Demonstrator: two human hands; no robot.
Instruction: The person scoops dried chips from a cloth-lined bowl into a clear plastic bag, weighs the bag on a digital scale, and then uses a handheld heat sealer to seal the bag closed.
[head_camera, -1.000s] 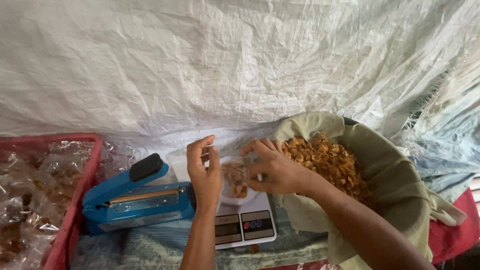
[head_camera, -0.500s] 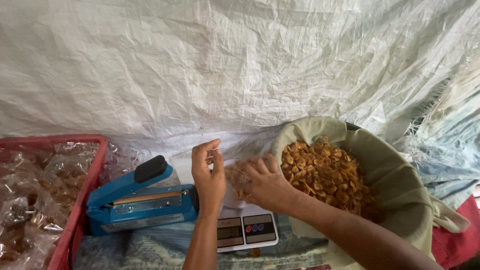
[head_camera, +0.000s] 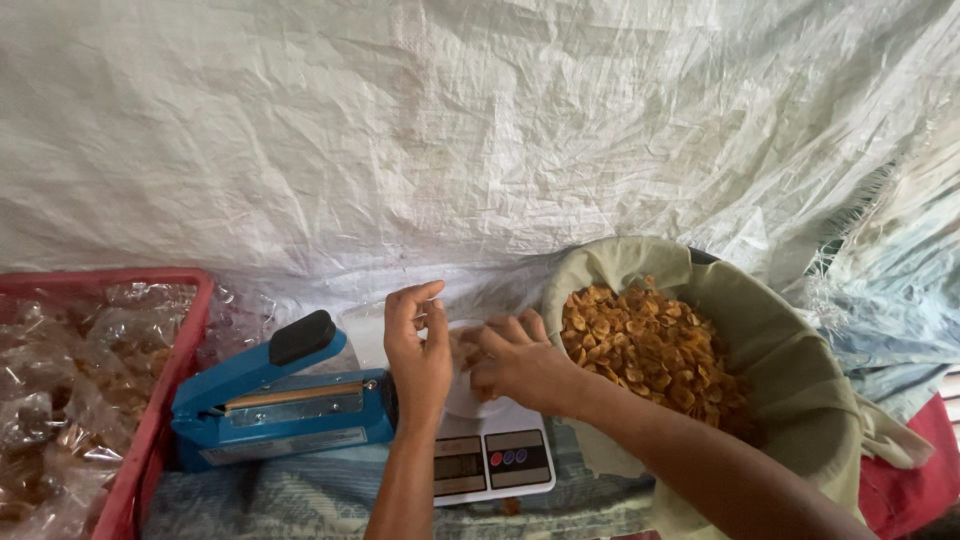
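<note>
Your left hand (head_camera: 418, 358) stands edge-up over the digital scale (head_camera: 490, 450), fingers curled and thumb raised, pinching what looks like the clear rim of a small plastic bag (head_camera: 447, 338); the bag itself is too faint to make out fully. Your right hand (head_camera: 515, 362) comes in from the right, fingers bunched together at the bag's mouth just beside your left hand, closed loosely around a few fried chips, though the chips inside the grip are mostly hidden. Both hands sit above the white weighing plate of the scale, whose display and buttons show on the near side, below your wrists.

Just left of the scale, touching it or nearly so, lies a blue heat sealer (head_camera: 280, 405) with a black knob on its lever arm. Farther left is a red crate (head_camera: 165, 400) filled with clear packets of brown snacks (head_camera: 70, 400).

To the right of your hands, close beside them, sits a large basin lined with pale green cloth (head_camera: 800, 390), heaped with golden fried chips (head_camera: 650, 355). Everything rests on a striped blue cloth (head_camera: 290, 500). A crinkled white woven sheet (head_camera: 450, 130) hangs across the far side.
</note>
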